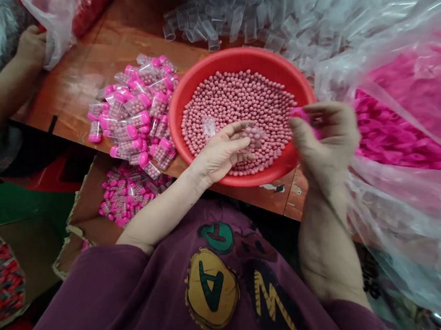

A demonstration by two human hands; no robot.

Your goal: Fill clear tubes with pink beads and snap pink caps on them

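Observation:
Over a red basin (246, 180) of small pink balls (233, 98), my left hand (221, 152) is closed on a clear plastic tube (255, 136) with pink balls in it. My right hand (326, 138), at the basin's right rim, pinches a bright pink cap (300, 114); a second bit of pink shows between the fingers. Another clear tube (208, 126) lies on the balls. Left of the basin is a heap of filled tubes with pink caps (132, 116).
Loose clear tubes (210, 32) lie behind the basin. A plastic bag of pink caps (402, 130) stands at right. Below the table edge, a cardboard box (89, 192) holds more filled tubes. Another person's hand (32, 46) is at the upper left, near a bag (57, 19) with red contents.

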